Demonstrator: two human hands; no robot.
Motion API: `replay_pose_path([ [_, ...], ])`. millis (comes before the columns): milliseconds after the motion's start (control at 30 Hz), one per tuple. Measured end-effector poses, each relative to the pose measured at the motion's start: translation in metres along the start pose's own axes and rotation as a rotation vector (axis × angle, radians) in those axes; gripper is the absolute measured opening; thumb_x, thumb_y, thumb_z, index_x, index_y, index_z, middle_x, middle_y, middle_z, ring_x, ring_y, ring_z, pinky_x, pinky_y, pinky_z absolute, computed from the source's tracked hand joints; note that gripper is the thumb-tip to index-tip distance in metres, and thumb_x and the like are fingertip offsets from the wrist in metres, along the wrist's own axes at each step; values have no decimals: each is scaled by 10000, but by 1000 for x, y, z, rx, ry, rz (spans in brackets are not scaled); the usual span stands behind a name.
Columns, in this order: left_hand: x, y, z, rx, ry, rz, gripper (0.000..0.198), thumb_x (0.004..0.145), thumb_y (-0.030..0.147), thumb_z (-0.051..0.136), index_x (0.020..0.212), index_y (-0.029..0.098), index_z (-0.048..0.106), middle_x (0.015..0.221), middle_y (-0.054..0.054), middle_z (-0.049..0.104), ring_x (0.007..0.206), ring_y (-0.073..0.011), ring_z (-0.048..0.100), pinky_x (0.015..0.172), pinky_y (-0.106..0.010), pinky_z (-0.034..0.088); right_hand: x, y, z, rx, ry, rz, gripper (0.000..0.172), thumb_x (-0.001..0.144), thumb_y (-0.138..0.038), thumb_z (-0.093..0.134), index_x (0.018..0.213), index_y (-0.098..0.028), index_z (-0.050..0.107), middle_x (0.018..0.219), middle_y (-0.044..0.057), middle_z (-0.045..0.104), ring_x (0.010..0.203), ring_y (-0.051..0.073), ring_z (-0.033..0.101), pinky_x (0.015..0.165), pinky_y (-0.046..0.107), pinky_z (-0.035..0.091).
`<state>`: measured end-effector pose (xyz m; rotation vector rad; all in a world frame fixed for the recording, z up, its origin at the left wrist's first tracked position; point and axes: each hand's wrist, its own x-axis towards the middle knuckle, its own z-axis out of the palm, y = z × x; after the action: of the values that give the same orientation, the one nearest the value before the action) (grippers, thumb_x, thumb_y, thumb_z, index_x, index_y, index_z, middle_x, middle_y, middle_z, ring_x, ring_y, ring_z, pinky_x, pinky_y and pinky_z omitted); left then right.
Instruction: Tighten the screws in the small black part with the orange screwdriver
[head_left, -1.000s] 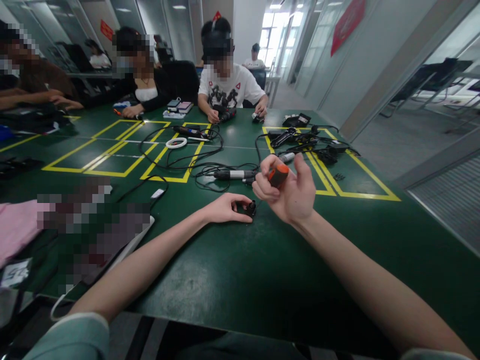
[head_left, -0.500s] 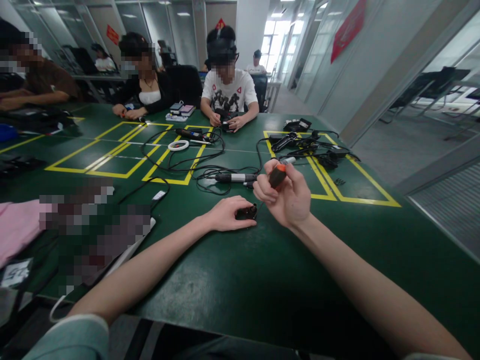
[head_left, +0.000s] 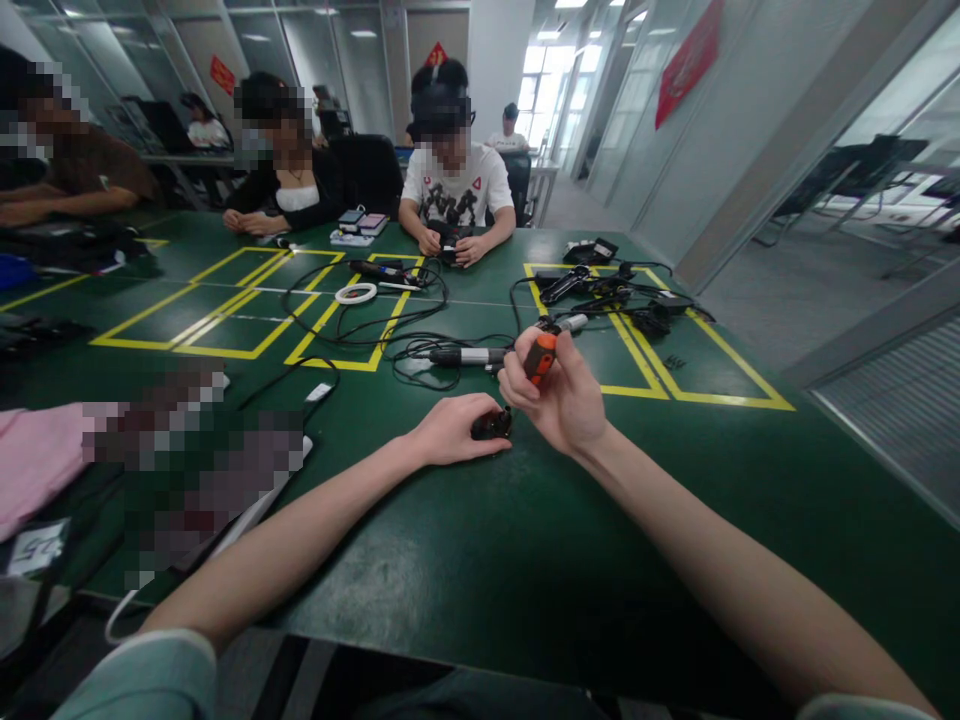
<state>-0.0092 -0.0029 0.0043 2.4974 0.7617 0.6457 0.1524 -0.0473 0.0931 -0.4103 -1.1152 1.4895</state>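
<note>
My left hand (head_left: 459, 425) rests on the green table, its thumb and fingers curled round a small black part (head_left: 491, 427) with a short peg standing up at its right end. Raised just to the right and above that part, my right hand (head_left: 564, 398) grips a screwdriver (head_left: 541, 358) by its black and orange handle. The handle's end faces me, and the shaft and tip are mostly hidden by my fingers. Behind my right hand lies a black and silver pen-shaped tool (head_left: 472, 356) with a coiled cable.
Yellow tape (head_left: 645, 350) marks areas of the green table (head_left: 420, 560). Black cabled parts (head_left: 574, 285) lie at the right, near small dark screws (head_left: 675, 362). A white ring (head_left: 355, 293) and black cables lie in the middle. A pink cloth (head_left: 45, 455) is at left. Co-workers sit across the table.
My right hand has shifted slightly left and turned the screwdriver, so more of its orange end faces me. My left hand and the black part have hardly moved.
</note>
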Motion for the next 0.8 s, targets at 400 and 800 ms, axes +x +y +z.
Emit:
replay_pose_path([
  [400, -1, 1, 1, 10, -1, 11, 387, 905, 490, 662, 1128, 174, 666, 966, -57, 706, 825, -190, 644, 759, -295, 502, 1, 1, -4, 35, -8, 39, 511, 816, -677, 733, 694, -210, 564, 478, -82, 369, 421, 70, 244, 437, 219, 214],
  [800, 0, 1, 1, 23, -21, 25, 397, 914, 495, 661, 1137, 167, 671, 979, -73, 704, 866, -211, 663, 765, -306, 509, 0, 7, -7, 43, 22, 17, 571, 789, -739, 730, 658, -216, 540, 450, -98, 307, 403, 67, 208, 430, 215, 227],
])
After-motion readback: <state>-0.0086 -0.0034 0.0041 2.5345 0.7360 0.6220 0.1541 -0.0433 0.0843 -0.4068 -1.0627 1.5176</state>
